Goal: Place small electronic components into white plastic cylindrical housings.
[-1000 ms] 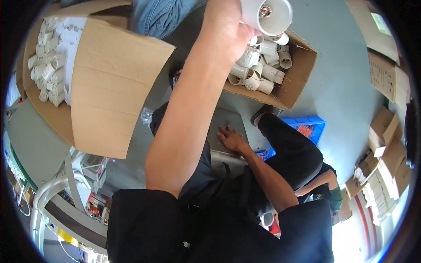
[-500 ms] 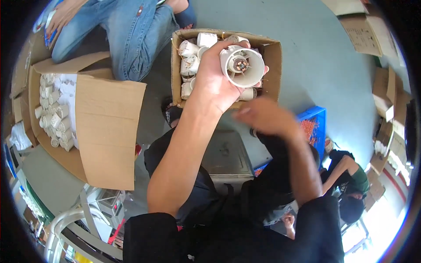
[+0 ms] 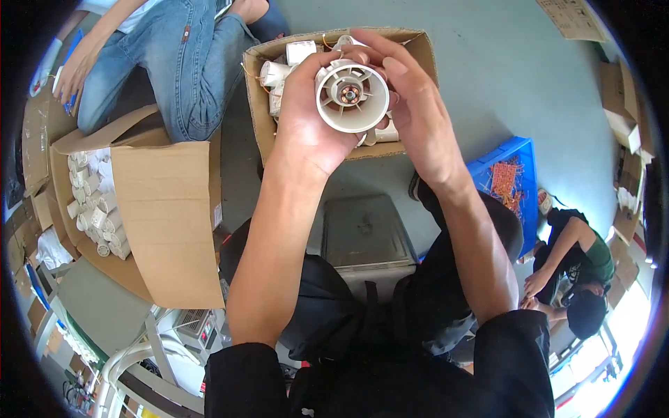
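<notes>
Held up over a cardboard box is a white cylindrical plastic housing [image 3: 370,111], its round opening facing me. Inside it, thin spokes surround a small hub with a ring of copper-coloured parts. My left hand [image 3: 306,118] is wrapped round the housing's left side and underside. On the right, my right hand [image 3: 424,115] closes over the housing's far right side, with some fingertips hidden behind it. Below both hands, the cardboard box [image 3: 257,115] holds several similar white cylinders [image 3: 301,52], some with thin wires sticking out.
A larger carton [image 3: 164,216] of white cylinders stands at the left, its flap raised. At the right lies a blue tray [image 3: 527,164] of small orange-red pieces. A dark-topped stool or bin [image 3: 366,230] is between my legs. One person in jeans [image 3: 188,70] sits ahead; another [image 3: 582,265] crouches right.
My right hand has come up from the lower right onto the housing. The left hand with the housing has shifted slightly left in the picture.
</notes>
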Demonstrator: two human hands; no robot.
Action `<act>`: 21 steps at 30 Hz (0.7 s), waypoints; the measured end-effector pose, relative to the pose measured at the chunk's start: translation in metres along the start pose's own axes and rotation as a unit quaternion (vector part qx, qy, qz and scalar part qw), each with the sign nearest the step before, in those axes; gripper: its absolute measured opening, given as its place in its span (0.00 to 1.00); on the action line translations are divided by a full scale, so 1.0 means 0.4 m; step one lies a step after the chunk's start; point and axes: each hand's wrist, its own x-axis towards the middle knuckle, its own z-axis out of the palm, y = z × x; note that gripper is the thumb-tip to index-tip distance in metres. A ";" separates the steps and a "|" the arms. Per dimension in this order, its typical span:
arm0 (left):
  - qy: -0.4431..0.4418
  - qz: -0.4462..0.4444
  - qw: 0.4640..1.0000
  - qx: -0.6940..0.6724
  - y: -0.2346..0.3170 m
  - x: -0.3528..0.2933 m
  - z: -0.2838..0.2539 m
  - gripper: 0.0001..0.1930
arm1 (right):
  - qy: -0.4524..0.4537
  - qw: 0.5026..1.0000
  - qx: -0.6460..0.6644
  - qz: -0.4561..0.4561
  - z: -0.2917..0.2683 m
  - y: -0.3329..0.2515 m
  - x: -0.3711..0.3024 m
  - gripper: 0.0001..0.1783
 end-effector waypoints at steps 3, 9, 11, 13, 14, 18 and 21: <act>0.045 -0.001 0.999 0.015 -0.001 -0.001 0.011 0.14 | -0.003 0.999 -0.039 -0.016 0.002 -0.012 0.000 0.27; 0.055 0.013 0.998 -0.018 -0.006 0.031 -0.012 0.18 | -0.031 0.991 -0.129 0.013 -0.018 -0.014 0.015 0.29; 0.048 0.020 0.998 -0.018 -0.011 0.033 -0.005 0.20 | -0.067 0.985 -0.161 0.000 -0.031 -0.003 0.024 0.30; 0.106 0.031 0.994 0.017 -0.016 0.032 0.021 0.26 | -0.064 0.983 -0.173 0.003 -0.039 -0.005 0.030 0.29; 0.066 0.032 0.997 0.026 -0.010 0.034 0.009 0.26 | -0.055 0.986 -0.155 0.008 -0.035 -0.006 0.031 0.29; 0.115 0.081 0.988 0.055 -0.014 0.044 -0.009 0.25 | -0.030 0.982 -0.186 0.025 -0.025 -0.003 0.029 0.26; 0.124 0.083 0.988 0.046 -0.016 0.041 -0.002 0.24 | -0.021 0.984 -0.174 0.000 -0.022 0.007 0.030 0.26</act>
